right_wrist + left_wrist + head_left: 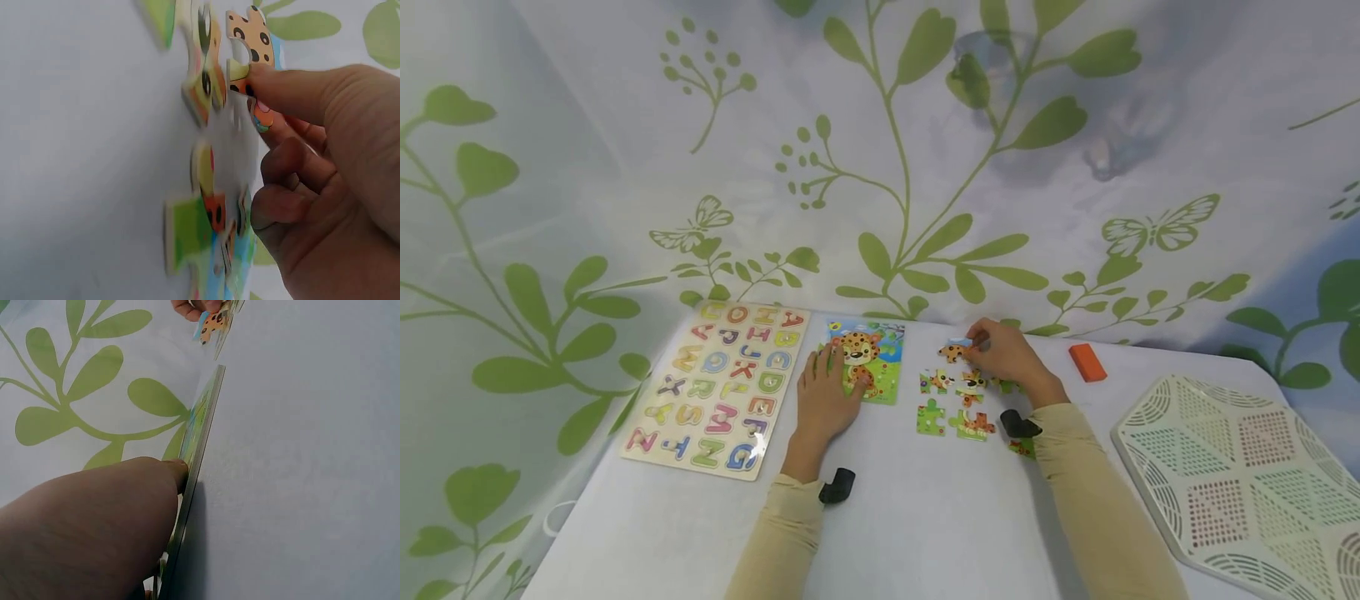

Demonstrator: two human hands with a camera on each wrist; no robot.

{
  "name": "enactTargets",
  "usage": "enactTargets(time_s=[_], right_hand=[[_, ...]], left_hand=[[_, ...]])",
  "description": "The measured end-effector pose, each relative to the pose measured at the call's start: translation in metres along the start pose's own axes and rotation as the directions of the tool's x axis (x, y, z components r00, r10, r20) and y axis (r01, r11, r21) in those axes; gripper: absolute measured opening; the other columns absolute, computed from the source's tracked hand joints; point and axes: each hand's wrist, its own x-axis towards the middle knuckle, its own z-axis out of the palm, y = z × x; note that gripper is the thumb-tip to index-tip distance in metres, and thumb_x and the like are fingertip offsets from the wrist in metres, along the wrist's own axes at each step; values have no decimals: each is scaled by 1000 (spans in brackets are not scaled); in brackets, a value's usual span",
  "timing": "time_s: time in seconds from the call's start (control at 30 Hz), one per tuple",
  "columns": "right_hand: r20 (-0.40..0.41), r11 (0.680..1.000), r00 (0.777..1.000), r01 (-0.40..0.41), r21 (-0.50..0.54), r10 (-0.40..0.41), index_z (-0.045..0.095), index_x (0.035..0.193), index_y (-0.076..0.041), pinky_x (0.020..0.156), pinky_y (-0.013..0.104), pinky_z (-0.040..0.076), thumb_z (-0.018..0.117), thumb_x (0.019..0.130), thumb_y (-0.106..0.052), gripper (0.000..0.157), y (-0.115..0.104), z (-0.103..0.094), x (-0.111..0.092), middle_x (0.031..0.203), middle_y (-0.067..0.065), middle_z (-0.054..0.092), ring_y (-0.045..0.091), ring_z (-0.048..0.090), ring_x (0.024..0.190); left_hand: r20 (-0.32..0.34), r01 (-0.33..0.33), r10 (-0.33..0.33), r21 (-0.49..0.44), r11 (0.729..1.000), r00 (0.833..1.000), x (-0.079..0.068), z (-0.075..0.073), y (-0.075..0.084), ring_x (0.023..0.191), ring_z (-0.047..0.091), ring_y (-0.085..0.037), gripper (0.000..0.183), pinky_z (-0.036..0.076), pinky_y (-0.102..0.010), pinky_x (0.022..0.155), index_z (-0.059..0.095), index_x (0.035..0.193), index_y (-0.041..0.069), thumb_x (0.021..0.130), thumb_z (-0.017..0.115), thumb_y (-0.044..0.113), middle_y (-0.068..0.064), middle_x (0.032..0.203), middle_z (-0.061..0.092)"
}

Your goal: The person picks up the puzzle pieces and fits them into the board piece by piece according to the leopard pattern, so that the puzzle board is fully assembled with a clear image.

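My left hand [827, 396] rests with its fingers spread on the left part of a picture board [880, 367] showing a cartoon leopard. In the left wrist view the thumb lies against the board's face [199, 428]. My right hand [1006, 354] pinches an orange spotted jigsaw piece [253, 40] between thumb and fingers, at the top of a group of pieces. Below it lie two face pieces [972, 383], a green corner piece [930, 418] and a piece with a spotted paw [973, 425]. The right hand and wrist partly cover more pieces [1021, 448].
A wooden alphabet board [707, 387] with coloured letters lies left of the left hand. An orange block [1087, 363] sits beyond the right hand. A white perforated plastic tray [1180, 546] occupies the table's right side. Leaf-patterned cloth [865, 192] rises behind the table.
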Motion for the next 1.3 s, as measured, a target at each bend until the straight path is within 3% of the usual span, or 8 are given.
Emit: enactTargets(time_s=[0.13,0.23,0.37,0.6,0.87,1.0,1.3], right_hand=[[-36,999,999,15,49,-13,66,115,-11,79,38,54,67,99,-29,24,-3,8,2,114,14,72,28,68,100],[-41,992,999,35,124,-30,67,116,-11,75,37,55,67,100,-30,25,-11,14,5,113,15,73,27,70,94],[-13,975,1000,17,220,-15,66,120,-11,68,32,55,66,101,-31,28,-29,27,14,115,15,75,21,73,86],[-22,951,999,-34,308,43,70,118,-10,72,31,58,70,98,-29,27,-68,58,34,106,11,78,15,74,79],[-46,947,994,-77,312,96,71,118,-7,75,33,60,73,96,-27,29,-102,80,55,104,12,77,18,74,80],[-70,966,994,-69,250,89,72,117,-8,81,37,60,72,97,-26,28,-112,85,62,107,11,77,22,75,87],[-119,980,985,-107,167,128,75,116,-8,85,39,60,74,95,-26,27,-122,99,72,109,10,77,25,73,97]], left_hand=[[3,3,-3,2,1000,1000,-1,2,1,157,13,-43,80,19,-63,125,22,163,8,102,52,49,-17,170,20],[5,0,0,11,1000,1000,-1,3,0,158,10,-42,80,18,-63,125,21,163,7,103,51,49,-16,171,17],[3,-21,21,26,999,1000,1,4,-2,159,7,-39,79,16,-62,126,20,163,4,104,48,49,-13,172,13],[22,-26,25,42,999,999,3,2,-4,160,6,-36,79,14,-59,127,16,163,4,105,45,49,-11,173,10],[2,-45,45,32,998,999,2,-1,2,159,12,-39,79,19,-61,125,21,162,2,104,48,49,-14,172,17],[0,-44,44,52,998,999,3,0,2,159,13,-39,77,19,-61,125,23,162,5,105,47,49,-13,172,16],[17,-44,43,62,997,999,5,1,2,158,11,-39,69,20,-62,124,27,163,18,105,46,50,-12,172,14]])
